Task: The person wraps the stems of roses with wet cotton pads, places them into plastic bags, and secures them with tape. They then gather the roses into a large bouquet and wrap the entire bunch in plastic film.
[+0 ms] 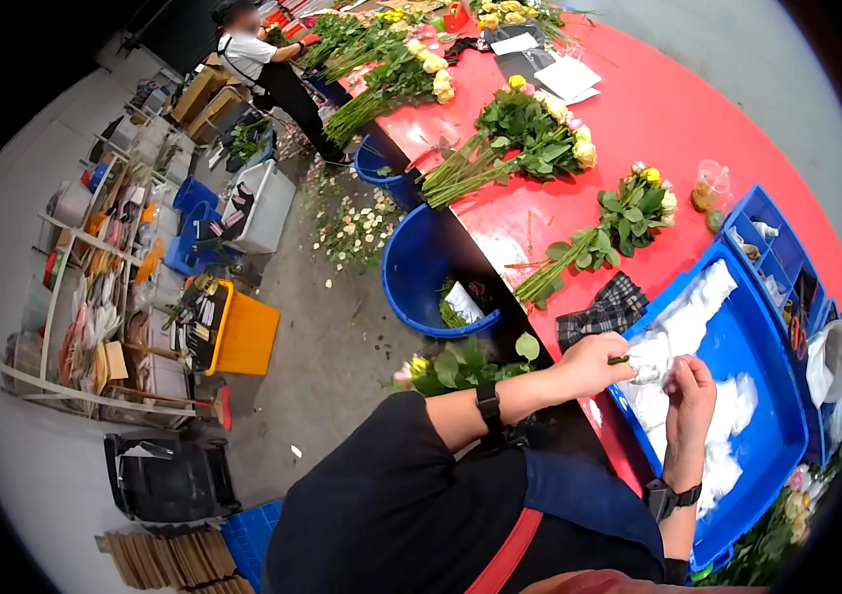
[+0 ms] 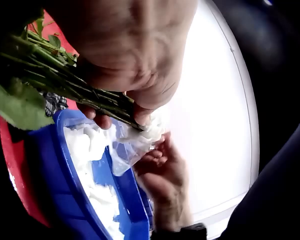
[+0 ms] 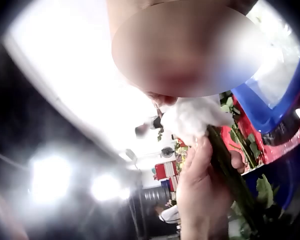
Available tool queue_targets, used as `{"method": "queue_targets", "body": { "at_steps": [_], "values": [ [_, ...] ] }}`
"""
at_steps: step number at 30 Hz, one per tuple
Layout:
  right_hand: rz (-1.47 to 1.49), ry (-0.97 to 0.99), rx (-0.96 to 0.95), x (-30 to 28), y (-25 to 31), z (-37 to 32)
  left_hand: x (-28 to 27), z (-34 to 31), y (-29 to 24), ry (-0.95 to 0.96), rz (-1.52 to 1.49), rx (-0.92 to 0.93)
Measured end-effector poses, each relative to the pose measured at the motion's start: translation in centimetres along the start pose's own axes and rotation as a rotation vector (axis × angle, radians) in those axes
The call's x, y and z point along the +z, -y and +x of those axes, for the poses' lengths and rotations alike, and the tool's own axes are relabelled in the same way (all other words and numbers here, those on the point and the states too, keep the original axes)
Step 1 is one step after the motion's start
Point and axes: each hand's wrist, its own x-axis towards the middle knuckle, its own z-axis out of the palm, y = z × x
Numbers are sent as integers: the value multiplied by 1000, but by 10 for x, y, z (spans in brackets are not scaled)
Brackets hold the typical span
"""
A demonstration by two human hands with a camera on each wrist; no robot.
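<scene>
My left hand (image 1: 591,364) grips a bunch of leafy green flower stems (image 2: 65,80), its cut ends pointing toward my right hand. A soft white wad (image 3: 195,117), like wet cotton, sits at the stem ends. Clear plastic film (image 2: 122,157) hangs beside it in the left wrist view. My right hand (image 1: 690,401) has its fingers curled against the far side of the wad and pinches it. Both hands are over a blue tray (image 1: 773,411) that holds more white wads (image 1: 723,421). Yellow and pink blooms (image 1: 411,370) of the bunch show below my left forearm.
Bundles of roses (image 1: 540,139) lie along the red table (image 1: 728,99). A checked cloth (image 1: 604,309) lies by the tray, with a divided blue organizer (image 1: 768,247) behind. Blue buckets (image 1: 406,267) stand on the floor at the table's edge. Another person (image 1: 267,69) works at the far end.
</scene>
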Motion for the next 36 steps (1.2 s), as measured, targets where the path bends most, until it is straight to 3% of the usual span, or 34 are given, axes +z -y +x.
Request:
{"method": "queue_targets", "body": {
  "at_steps": [1,3,6,7,9,11,12,15,18,21,22,23,24,25,27,29,31,34,36],
  "values": [
    [-177,41,-123,13,7,-4,2,-2,-5,-101,156,157],
    [-537,66,-413,36,16,-12,4,-8,-21,-112,215,88],
    [-767,145,-576,54,19,-26,-8,10,-24,-117,331,80],
    [-810,182,-633,58,8,-31,-12,18,-17,-225,346,220],
    [-678,163,-420,53,-17,-35,-30,33,-34,-3,-14,-294],
    [-196,82,-34,46,-36,-23,-40,37,-32,122,-313,-171],
    [-119,111,53,48,-44,-22,-42,43,-31,174,-407,-204],
    [-334,351,186,69,-69,-27,-35,61,-24,207,-510,-340],
    [-321,318,182,75,-87,-23,-31,62,-35,242,-553,-428],
    [-316,201,156,78,-88,-24,-27,65,12,89,-181,-77],
    [-312,153,186,77,-85,-22,-36,57,8,170,-233,-245],
    [-304,88,221,74,-83,-24,-44,48,4,299,-233,-145],
    [-353,113,121,74,-80,-25,-42,39,3,357,-354,-152],
    [-404,128,27,76,-78,-26,-34,37,14,324,-218,-34],
    [-661,176,121,75,-50,-31,-30,33,7,365,-334,-258],
    [-831,282,101,51,-39,-36,-25,29,1,327,-328,-235],
    [-634,124,203,34,-7,-53,-19,25,-9,281,-274,-197],
    [-138,-301,93,24,13,-57,3,22,-13,252,-163,-189],
    [-151,-199,108,15,8,-61,22,15,-27,298,-78,-196]
  ]
}}
